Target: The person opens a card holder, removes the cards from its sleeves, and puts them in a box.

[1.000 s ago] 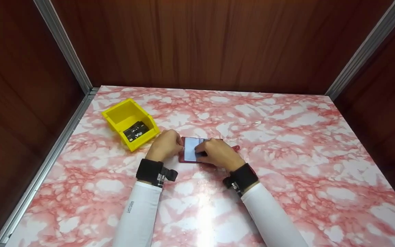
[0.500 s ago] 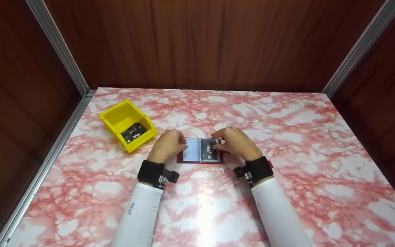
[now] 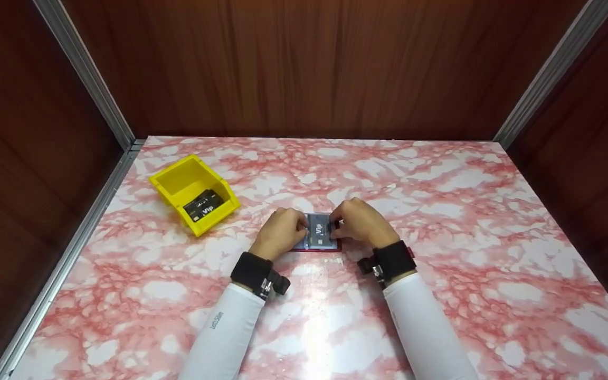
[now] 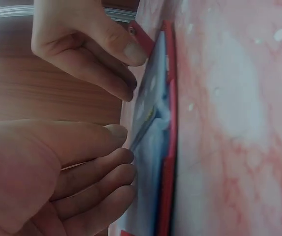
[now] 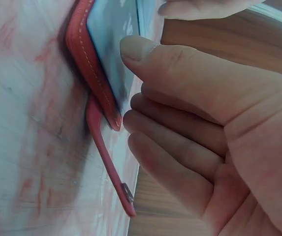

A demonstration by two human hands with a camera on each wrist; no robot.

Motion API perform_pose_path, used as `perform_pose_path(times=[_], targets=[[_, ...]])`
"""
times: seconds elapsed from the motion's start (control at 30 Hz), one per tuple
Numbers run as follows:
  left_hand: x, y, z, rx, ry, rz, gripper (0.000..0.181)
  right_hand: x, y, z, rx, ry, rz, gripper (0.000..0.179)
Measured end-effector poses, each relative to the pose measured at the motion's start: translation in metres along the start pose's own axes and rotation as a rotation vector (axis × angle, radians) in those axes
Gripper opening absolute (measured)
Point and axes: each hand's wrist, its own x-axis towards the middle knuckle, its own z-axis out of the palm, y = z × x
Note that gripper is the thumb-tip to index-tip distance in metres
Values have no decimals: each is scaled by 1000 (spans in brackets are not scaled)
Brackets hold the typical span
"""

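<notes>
A red card holder (image 3: pixel 330 250) lies spread on the table, its stitched cover (image 5: pixel 94 69) showing in the right wrist view. A black card marked "Vip" (image 3: pixel 319 230) sits in the clear sleeve on its right half. My left hand (image 3: pixel 281 232) is over the left half; its thumb and forefinger pinch the raised edge of a clear plastic sleeve (image 4: pixel 148 162) near the fold. At the right edge is my right hand (image 3: pixel 364 224), thumb over the card's sleeve and fingers loosely bent beside it. A snap strap (image 5: pixel 109 157) sticks out on that side.
A yellow bin (image 3: pixel 194 194) stands to the left, holding several black cards (image 3: pixel 203 205). The table (image 3: pixel 441 232) has a red and white marbled top. Dark wood panels (image 3: pixel 304 68) and metal posts (image 3: pixel 85 74) enclose it at the back and sides.
The right hand has moved right from over the card to the holder's right edge, uncovering the "Vip" card. The left hand has shifted right from the left edge to near the fold.
</notes>
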Motion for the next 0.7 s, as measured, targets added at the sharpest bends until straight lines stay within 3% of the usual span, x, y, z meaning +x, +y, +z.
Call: perform_pose_path(times=[0.2,0.47,0.7], targets=[[1,-3,6,-25,19,-67,11,1,0,3,-3,10,-7,22],[0,-4,8,-72,91,-90,5,1,-2,4,-2,22,-21,23],[-1,-2,8,-103,106,-131,5,1,-1,5,-19,31,-32,21]])
